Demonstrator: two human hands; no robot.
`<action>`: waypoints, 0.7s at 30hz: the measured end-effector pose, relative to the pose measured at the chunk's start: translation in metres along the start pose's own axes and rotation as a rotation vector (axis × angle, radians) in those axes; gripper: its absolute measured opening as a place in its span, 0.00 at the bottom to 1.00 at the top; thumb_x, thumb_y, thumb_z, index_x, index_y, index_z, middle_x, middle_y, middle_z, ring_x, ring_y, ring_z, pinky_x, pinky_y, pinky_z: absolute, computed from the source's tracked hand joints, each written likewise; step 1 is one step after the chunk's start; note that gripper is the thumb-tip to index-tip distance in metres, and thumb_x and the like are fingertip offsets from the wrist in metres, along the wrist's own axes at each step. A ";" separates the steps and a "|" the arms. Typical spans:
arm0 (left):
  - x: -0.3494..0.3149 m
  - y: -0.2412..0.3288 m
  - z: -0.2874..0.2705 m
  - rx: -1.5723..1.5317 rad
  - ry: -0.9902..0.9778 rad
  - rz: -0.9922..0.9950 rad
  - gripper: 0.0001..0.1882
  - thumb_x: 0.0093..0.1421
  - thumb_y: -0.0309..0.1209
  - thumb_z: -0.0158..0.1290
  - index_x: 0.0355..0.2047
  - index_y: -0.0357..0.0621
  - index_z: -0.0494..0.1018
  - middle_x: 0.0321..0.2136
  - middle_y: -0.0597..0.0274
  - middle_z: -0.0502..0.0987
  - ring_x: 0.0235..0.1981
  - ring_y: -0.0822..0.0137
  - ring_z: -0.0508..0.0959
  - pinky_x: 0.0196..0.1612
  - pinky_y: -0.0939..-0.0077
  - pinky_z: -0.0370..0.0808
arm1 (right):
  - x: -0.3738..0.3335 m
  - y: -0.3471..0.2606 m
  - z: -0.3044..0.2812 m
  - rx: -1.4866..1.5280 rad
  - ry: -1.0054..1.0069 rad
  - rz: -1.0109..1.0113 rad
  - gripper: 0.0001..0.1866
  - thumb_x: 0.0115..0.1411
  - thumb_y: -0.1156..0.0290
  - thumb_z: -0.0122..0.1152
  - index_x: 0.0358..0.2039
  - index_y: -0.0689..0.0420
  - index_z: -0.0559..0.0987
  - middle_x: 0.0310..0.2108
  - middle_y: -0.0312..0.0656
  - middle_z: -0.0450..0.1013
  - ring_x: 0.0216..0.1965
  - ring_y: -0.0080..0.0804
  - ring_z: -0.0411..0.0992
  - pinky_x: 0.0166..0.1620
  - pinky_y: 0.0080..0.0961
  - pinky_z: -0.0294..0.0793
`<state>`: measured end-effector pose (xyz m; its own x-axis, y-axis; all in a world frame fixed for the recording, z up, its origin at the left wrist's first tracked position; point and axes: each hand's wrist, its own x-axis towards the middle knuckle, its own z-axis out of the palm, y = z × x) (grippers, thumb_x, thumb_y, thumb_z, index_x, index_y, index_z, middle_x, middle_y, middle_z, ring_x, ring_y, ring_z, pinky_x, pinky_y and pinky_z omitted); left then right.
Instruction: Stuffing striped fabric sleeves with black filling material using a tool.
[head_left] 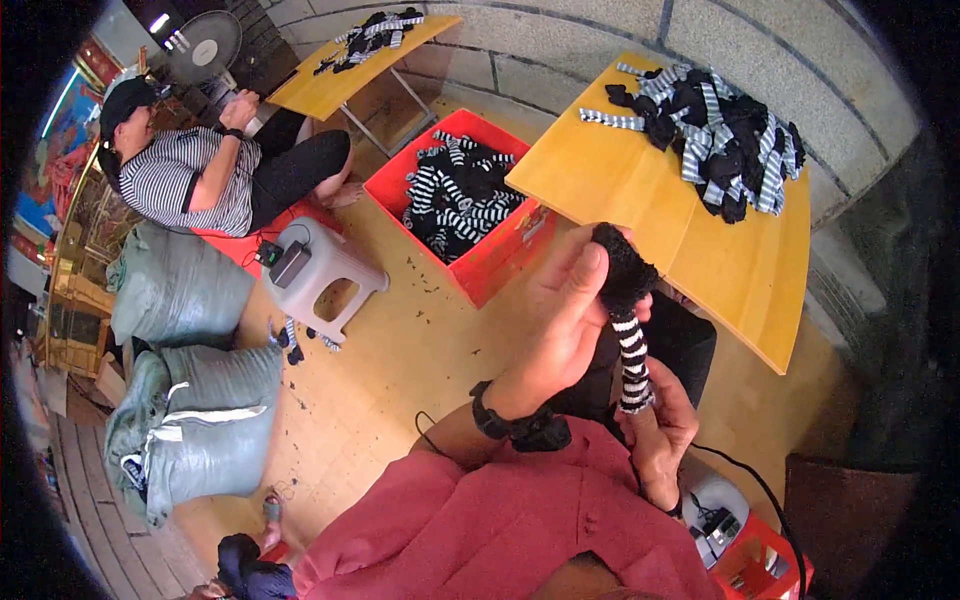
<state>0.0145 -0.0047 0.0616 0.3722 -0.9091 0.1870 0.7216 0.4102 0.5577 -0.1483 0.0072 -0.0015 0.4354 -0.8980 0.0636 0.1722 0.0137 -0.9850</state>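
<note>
In front of my chest I hold a knitted tube with black and white stripes and a fuzzy black end, sock-like in shape. My left hand is closed on the black end, thumb on the near side. At the lower striped end, my right hand grips the cuff; some of its fingers are hidden behind the knit. The tube hangs stretched between both hands, slightly tilted. A heap of similar striped and black knit pieces lies on the yellow table ahead to the right.
A red bin full of striped pieces stands ahead. At left, a seated person works near a second yellow table. A grey stool and stuffed sacks are on the left. A black cable runs at lower right.
</note>
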 end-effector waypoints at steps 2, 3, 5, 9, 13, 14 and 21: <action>0.003 -0.003 -0.004 0.033 0.093 0.060 0.17 0.65 0.39 0.39 0.42 0.37 0.65 0.32 0.59 0.71 0.31 0.66 0.73 0.35 0.72 0.73 | -0.003 0.002 -0.008 -0.068 -0.017 -0.044 0.20 0.57 0.76 0.52 0.51 0.63 0.67 0.23 0.33 0.70 0.18 0.13 0.61 0.20 0.09 0.56; 0.004 -0.003 -0.008 0.073 0.060 0.064 0.16 0.64 0.39 0.40 0.40 0.37 0.66 0.31 0.59 0.70 0.31 0.67 0.72 0.35 0.72 0.71 | -0.006 0.002 -0.011 -0.142 -0.006 -0.045 0.20 0.57 0.77 0.52 0.51 0.63 0.67 0.23 0.33 0.70 0.18 0.13 0.61 0.20 0.09 0.56; 0.006 -0.006 -0.009 0.045 0.052 0.092 0.15 0.64 0.38 0.40 0.39 0.37 0.66 0.31 0.60 0.70 0.30 0.68 0.71 0.35 0.72 0.70 | -0.011 0.001 -0.014 -0.213 0.015 -0.046 0.20 0.57 0.78 0.51 0.51 0.63 0.67 0.22 0.33 0.70 0.18 0.13 0.61 0.21 0.09 0.57; 0.013 -0.017 0.001 -0.004 0.060 0.107 0.12 0.64 0.37 0.41 0.34 0.39 0.65 0.29 0.60 0.70 0.28 0.69 0.69 0.34 0.72 0.67 | -0.010 -0.004 -0.017 -0.293 0.054 -0.079 0.19 0.54 0.84 0.46 0.48 0.65 0.70 0.28 0.41 0.74 0.26 0.21 0.72 0.30 0.18 0.71; 0.013 -0.032 0.009 -0.059 0.033 0.066 0.11 0.63 0.36 0.43 0.36 0.40 0.65 0.28 0.62 0.70 0.27 0.70 0.69 0.32 0.74 0.68 | -0.007 -0.006 -0.021 -0.300 0.082 -0.118 0.21 0.52 0.85 0.44 0.49 0.65 0.69 0.29 0.43 0.74 0.25 0.23 0.73 0.29 0.20 0.73; 0.013 -0.036 0.008 -0.088 -0.021 0.061 0.12 0.62 0.36 0.46 0.38 0.40 0.65 0.28 0.64 0.70 0.26 0.71 0.70 0.31 0.74 0.70 | -0.008 -0.005 -0.023 -0.302 0.078 -0.128 0.21 0.52 0.84 0.45 0.49 0.65 0.69 0.29 0.43 0.74 0.26 0.23 0.73 0.29 0.20 0.73; 0.005 -0.063 0.009 -0.079 -0.055 -0.035 0.11 0.59 0.30 0.50 0.39 0.39 0.64 0.29 0.57 0.71 0.23 0.72 0.69 0.25 0.79 0.67 | 0.000 -0.007 -0.038 -0.245 0.052 -0.160 0.20 0.55 0.82 0.48 0.50 0.64 0.68 0.26 0.42 0.73 0.21 0.21 0.69 0.23 0.16 0.69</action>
<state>-0.0345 -0.0360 0.0347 0.3153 -0.9245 0.2140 0.7779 0.3810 0.4997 -0.1829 -0.0096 -0.0012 0.3726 -0.9018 0.2187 0.0138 -0.2303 -0.9730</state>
